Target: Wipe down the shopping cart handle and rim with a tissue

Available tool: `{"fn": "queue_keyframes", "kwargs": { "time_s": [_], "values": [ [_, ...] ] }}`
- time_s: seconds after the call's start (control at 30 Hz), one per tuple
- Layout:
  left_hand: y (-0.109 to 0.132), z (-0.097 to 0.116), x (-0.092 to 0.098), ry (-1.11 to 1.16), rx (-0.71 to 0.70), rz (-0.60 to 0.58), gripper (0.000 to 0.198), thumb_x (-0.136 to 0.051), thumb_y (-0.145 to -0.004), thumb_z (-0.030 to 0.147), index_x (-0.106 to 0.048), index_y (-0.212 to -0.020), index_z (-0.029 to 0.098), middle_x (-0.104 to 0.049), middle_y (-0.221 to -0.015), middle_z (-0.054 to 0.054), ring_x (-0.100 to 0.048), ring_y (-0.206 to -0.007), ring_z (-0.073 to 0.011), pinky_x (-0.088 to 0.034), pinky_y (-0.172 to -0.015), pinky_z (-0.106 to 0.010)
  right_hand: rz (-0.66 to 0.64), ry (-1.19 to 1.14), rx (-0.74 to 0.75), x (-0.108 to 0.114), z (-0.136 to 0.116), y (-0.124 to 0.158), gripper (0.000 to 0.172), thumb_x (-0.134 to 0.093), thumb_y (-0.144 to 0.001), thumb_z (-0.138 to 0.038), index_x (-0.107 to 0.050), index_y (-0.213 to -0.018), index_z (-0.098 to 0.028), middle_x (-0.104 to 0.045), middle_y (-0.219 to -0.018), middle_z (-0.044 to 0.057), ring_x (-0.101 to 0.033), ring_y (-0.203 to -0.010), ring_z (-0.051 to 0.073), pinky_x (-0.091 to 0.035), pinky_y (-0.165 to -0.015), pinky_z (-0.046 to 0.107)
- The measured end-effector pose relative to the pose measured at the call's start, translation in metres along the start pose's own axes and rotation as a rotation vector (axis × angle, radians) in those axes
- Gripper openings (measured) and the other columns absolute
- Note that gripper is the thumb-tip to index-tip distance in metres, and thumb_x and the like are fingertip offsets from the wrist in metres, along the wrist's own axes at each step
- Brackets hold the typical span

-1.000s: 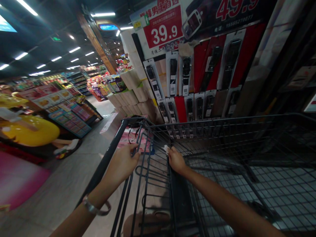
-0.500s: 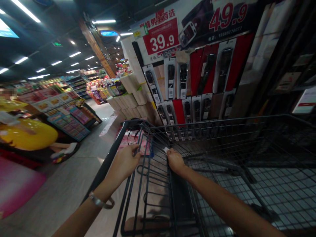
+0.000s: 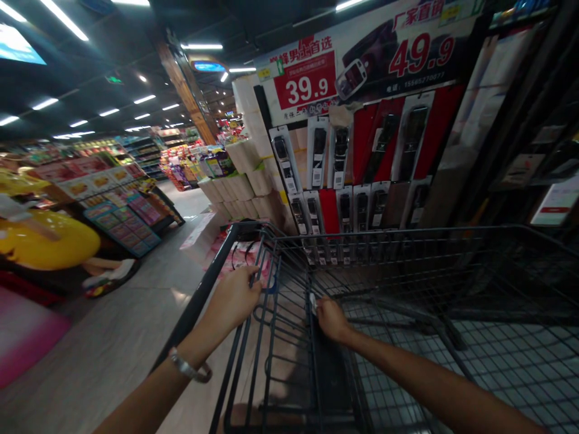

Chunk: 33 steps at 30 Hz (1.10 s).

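Observation:
A dark wire shopping cart (image 3: 325, 355) fills the lower middle and right of the view. My left hand (image 3: 237, 294), with a metal bracelet on its wrist, is closed around the wires of the folding rack, just inside the cart handle (image 3: 199, 301). My right hand (image 3: 332, 319) is closed on a small crumpled white wipe (image 3: 313, 303), which may be a tissue. It rests at the wire edge by the dark seat panel (image 3: 332, 374). My right fingertips are partly hidden.
Behind the cart stands a belt display (image 3: 341, 181) with packaged belts under a price sign (image 3: 316, 78). Stacked paper rolls (image 3: 244, 181), pink packages (image 3: 239, 259) and a wooden pillar (image 3: 185, 84) lie beyond. Left are a yellow inflatable (image 3: 54, 241) and goods shelves (image 3: 122, 211).
My right hand, with the white wipe, has moved down and slightly right along the cart. My left hand keeps its hold on the rack. The view has tilted up a little.

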State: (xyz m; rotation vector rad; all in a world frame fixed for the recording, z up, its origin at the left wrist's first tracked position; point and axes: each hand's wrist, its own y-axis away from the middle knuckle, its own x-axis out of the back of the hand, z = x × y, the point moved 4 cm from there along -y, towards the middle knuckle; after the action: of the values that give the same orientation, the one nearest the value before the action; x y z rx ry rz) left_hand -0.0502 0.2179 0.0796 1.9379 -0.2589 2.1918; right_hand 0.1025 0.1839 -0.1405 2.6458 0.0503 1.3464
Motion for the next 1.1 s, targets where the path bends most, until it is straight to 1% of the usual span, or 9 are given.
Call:
{"fn": "queue_keyframes", "kwargs": {
  "time_s": [0.1, 0.17, 0.4, 0.53, 0.63, 0.77, 0.87, 1.0, 1.1],
  "values": [
    [0.001, 0.0, 0.0, -0.014, 0.005, -0.003, 0.037, -0.045, -0.082, 0.024, -0.062, -0.114, 0.015, -0.069, -0.105, -0.009, -0.064, -0.097, -0.0215, -0.048, -0.085, -0.03, 0.153, -0.173, 0.048, 0.004, -0.011, 0.001, 0.031, -0.038, -0.087, -0.008, -0.067, -0.096, -0.011, -0.066, -0.103, 0.013, -0.062, -0.095, 0.016, -0.041, -0.08, 0.021],
    [0.002, 0.0, 0.001, -0.014, 0.01, -0.008, 0.036, -0.045, -0.083, 0.024, -0.062, -0.114, 0.015, -0.069, -0.106, -0.008, -0.063, -0.098, -0.0212, -0.047, -0.085, -0.029, 0.176, -0.208, 0.03, -0.002, -0.008, 0.004, 0.032, -0.036, -0.086, -0.005, -0.067, -0.094, -0.01, -0.065, -0.1, 0.014, -0.062, -0.093, 0.017, -0.041, -0.08, 0.022],
    [0.002, 0.0, 0.001, 0.0, 0.013, -0.016, 0.039, -0.044, -0.083, 0.024, -0.06, -0.117, 0.014, -0.066, -0.113, -0.008, -0.062, -0.103, -0.0209, -0.045, -0.089, -0.029, 0.136, -0.172, 0.032, -0.025, 0.012, 0.01, 0.043, -0.033, -0.081, 0.004, -0.064, -0.107, -0.01, -0.064, -0.106, 0.015, -0.061, -0.094, 0.016, -0.041, -0.085, 0.022],
    [0.0, 0.0, 0.001, -0.017, 0.032, -0.018, 0.041, -0.043, -0.083, 0.026, -0.059, -0.119, 0.014, -0.066, -0.115, -0.008, -0.061, -0.104, -0.021, -0.046, -0.089, -0.029, 0.085, -0.126, -0.041, -0.03, 0.026, 0.014, 0.046, -0.032, -0.078, 0.007, -0.064, -0.106, -0.009, -0.063, -0.108, 0.015, -0.062, -0.095, 0.016, -0.042, -0.083, 0.022],
    [-0.001, 0.0, 0.001, -0.022, 0.021, -0.021, 0.04, -0.044, -0.082, 0.027, -0.061, -0.116, 0.016, -0.068, -0.109, -0.008, -0.063, -0.098, -0.021, -0.047, -0.084, -0.028, -0.008, -0.099, -0.124, -0.037, 0.04, 0.022, 0.044, -0.032, -0.076, 0.008, -0.065, -0.101, -0.008, -0.064, -0.109, 0.017, -0.062, -0.095, 0.017, -0.042, -0.078, 0.022],
    [0.0, 0.001, 0.001, -0.023, -0.002, -0.007, 0.038, -0.043, -0.081, 0.027, -0.063, -0.113, 0.018, -0.069, -0.105, -0.007, -0.064, -0.095, -0.0207, -0.048, -0.081, -0.028, -0.108, -0.094, -0.183, -0.043, 0.05, 0.037, 0.036, -0.037, -0.075, 0.007, -0.068, -0.081, -0.008, -0.069, -0.09, 0.017, -0.066, -0.084, 0.019, -0.042, -0.068, 0.023],
    [0.001, 0.001, 0.001, -0.026, -0.026, -0.002, 0.038, -0.041, -0.082, 0.026, -0.063, -0.112, 0.016, -0.069, -0.106, -0.008, -0.064, -0.096, -0.0209, -0.048, -0.081, -0.028, -0.086, -0.137, -0.144, -0.041, 0.043, 0.047, 0.033, -0.038, -0.079, 0.002, -0.068, -0.079, -0.01, -0.07, -0.088, 0.015, -0.066, -0.085, 0.019, -0.042, -0.071, 0.023],
    [0.002, 0.0, 0.001, -0.074, -0.041, 0.01, 0.039, -0.04, -0.083, 0.027, -0.062, -0.112, 0.014, -0.067, -0.108, -0.011, -0.062, -0.1, -0.0241, -0.047, -0.087, -0.034, 0.064, -0.362, 0.0, -0.032, 0.019, 0.061, 0.031, -0.04, -0.082, -0.004, -0.065, -0.097, -0.012, -0.068, -0.1, 0.011, -0.062, -0.097, 0.018, -0.042, -0.087, 0.025],
    [0.007, 0.007, 0.005, -0.198, -0.131, 0.139, 0.036, -0.039, -0.084, 0.027, -0.063, -0.106, 0.012, -0.064, -0.108, -0.015, -0.058, -0.105, -0.0288, -0.045, -0.092, -0.041, 0.142, -0.504, 0.082, -0.029, 0.007, 0.067, 0.037, -0.04, -0.081, -0.006, -0.057, -0.113, -0.015, -0.064, -0.11, 0.009, -0.059, -0.104, 0.017, -0.04, -0.093, 0.026]
  ]
}}
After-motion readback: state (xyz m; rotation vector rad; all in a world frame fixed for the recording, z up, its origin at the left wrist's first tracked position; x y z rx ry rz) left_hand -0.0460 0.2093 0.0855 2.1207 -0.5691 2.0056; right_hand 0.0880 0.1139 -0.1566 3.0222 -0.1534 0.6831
